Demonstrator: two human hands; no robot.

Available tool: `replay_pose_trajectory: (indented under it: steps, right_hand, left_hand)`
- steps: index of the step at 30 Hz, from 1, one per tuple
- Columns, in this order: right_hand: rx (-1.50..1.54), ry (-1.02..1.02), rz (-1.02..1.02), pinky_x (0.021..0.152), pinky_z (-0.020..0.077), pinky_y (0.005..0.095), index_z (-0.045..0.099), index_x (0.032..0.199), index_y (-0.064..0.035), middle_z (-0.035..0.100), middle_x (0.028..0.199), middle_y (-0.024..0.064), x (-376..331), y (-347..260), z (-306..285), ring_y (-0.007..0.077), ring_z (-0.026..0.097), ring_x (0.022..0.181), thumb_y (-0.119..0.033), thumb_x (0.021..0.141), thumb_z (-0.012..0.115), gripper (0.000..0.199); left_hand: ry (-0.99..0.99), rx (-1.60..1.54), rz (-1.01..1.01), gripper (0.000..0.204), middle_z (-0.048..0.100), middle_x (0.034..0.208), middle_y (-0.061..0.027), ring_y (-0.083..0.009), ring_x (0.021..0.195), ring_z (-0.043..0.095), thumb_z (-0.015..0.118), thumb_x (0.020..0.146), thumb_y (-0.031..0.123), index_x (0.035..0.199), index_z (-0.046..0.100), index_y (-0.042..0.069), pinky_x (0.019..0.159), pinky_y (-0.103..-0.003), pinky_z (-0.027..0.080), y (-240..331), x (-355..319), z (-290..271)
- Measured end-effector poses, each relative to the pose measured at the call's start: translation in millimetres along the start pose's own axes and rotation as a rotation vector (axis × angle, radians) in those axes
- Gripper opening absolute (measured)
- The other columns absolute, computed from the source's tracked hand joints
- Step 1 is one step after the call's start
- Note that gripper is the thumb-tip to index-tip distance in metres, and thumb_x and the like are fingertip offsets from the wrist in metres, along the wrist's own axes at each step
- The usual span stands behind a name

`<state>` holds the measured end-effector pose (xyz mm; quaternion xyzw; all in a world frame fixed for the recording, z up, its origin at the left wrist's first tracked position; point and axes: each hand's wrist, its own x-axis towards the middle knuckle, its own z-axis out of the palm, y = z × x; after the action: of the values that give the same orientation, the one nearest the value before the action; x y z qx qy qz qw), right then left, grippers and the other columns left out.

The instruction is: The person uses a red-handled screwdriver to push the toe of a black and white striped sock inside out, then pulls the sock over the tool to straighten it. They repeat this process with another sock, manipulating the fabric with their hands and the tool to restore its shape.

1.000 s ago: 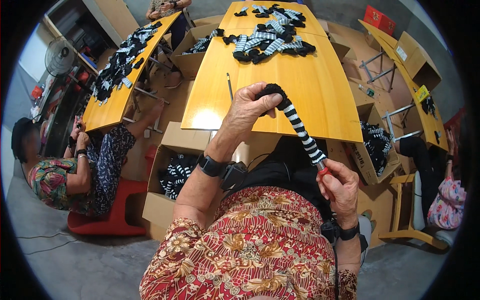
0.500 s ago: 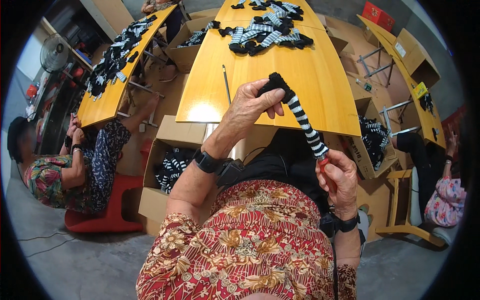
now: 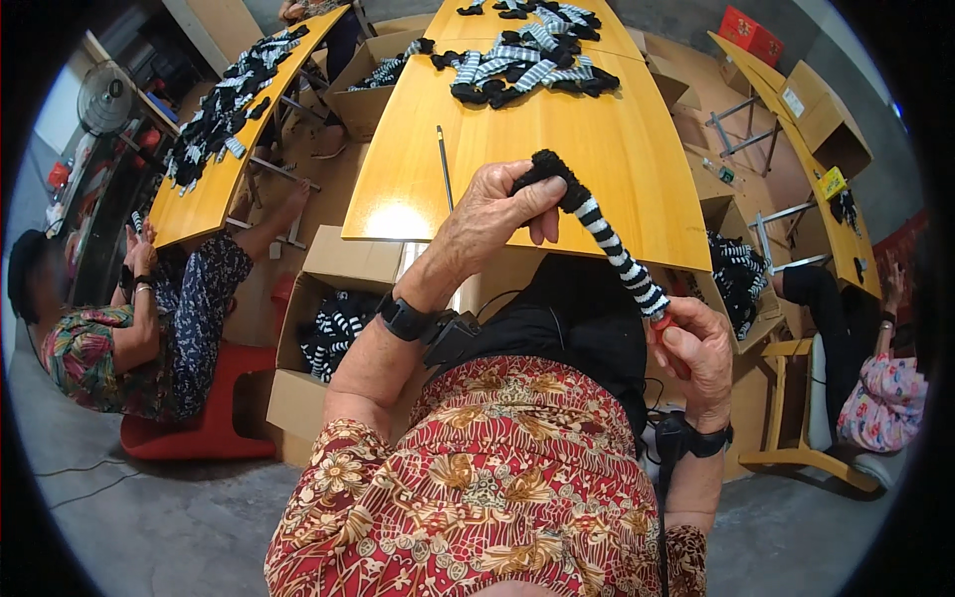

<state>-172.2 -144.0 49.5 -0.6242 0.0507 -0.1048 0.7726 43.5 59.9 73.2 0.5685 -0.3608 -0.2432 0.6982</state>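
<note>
A small knitted tube (image 3: 619, 255), black and white striped with a fuzzy black end, stretches slantwise between my hands above the near table edge. My left hand (image 3: 497, 204) is closed on the black end, thumb pressed on top. Lower and to the right, my right hand (image 3: 699, 353) wraps round the red handle (image 3: 661, 322) of a tool. The tool's other end is hidden, apparently inside the striped tube, whose open end meets the handle.
Striped and black knitted pieces (image 3: 517, 65) are heaped at the far end of the yellow table (image 3: 557, 149). A dark pencil-like stick (image 3: 444, 164) lies at its left. Cardboard boxes (image 3: 343, 257) of knitted pieces flank my legs. A person (image 3: 129, 328) sits left, another (image 3: 880, 398) right.
My right hand and the red handle have shifted slightly right, and the striped tube slants out further. My left hand keeps its grip on the black end.
</note>
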Motion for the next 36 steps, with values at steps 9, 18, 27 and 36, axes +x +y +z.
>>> replay_pose_trajectory:
  steps: [9, 18, 27, 36]
  right_hand:
    - [0.072, -0.007, 0.013, 0.041, 0.0379, 0.0181, 0.063, 0.11, -0.0007, 0.066, 0.079, 0.01, 7, 4, 4, 0.0082, 0.054, 0.053, -0.009, 0.083, 0.065, 0.028]
    - [0.31, 0.083, -0.084, 0.044, 0.0419, 0.019, 0.062, 0.115, -0.0015, 0.065, 0.086, 0.0153, -1, 31, 3, 0.0121, 0.057, 0.057, -0.006, 0.086, 0.064, 0.03]
    - [0.202, 0.116, -0.163, 0.044, 0.0418, 0.0193, 0.062, 0.118, -0.0041, 0.065, 0.086, 0.0156, -5, 44, 0, 0.0126, 0.057, 0.058, -0.005, 0.086, 0.062, 0.032]
    - [0.155, 0.069, -0.158, 0.044, 0.0409, 0.0195, 0.063, 0.117, -0.0047, 0.065, 0.086, 0.014, -9, 37, -1, 0.0112, 0.055, 0.057, -0.004, 0.085, 0.064, 0.032]
  left_hand:
    - [-0.095, 0.067, -0.078, 0.025, 0.062, 0.066, -0.0028, -0.0073, 0.059, 0.057, 0.06, 0.094, 0.027, 0.086, 0.06, 0.003, 0.058, -0.021, 0.046, 11, -2, -5]
    - [0.225, -0.347, 0.04, 0.019, 0.068, 0.084, -0.0056, -0.0096, 0.072, 0.06, 0.063, 0.092, 0.019, 0.097, 0.066, 0.002, 0.069, -0.021, 0.049, -22, -2, 11]
    - [0.028, 0.043, 0.039, 0.03, 0.067, 0.093, -0.007, -0.011, 0.083, 0.061, 0.06, 0.094, 0.025, 0.108, 0.063, -0.001, 0.079, -0.025, 0.048, -15, 1, 13]
    - [0.113, -0.02, 0.134, 0.028, 0.067, 0.092, -0.0024, -0.0065, 0.08, 0.06, 0.066, 0.09, 0.022, 0.11, 0.063, 0.002, 0.068, -0.021, 0.048, 12, 15, 7]
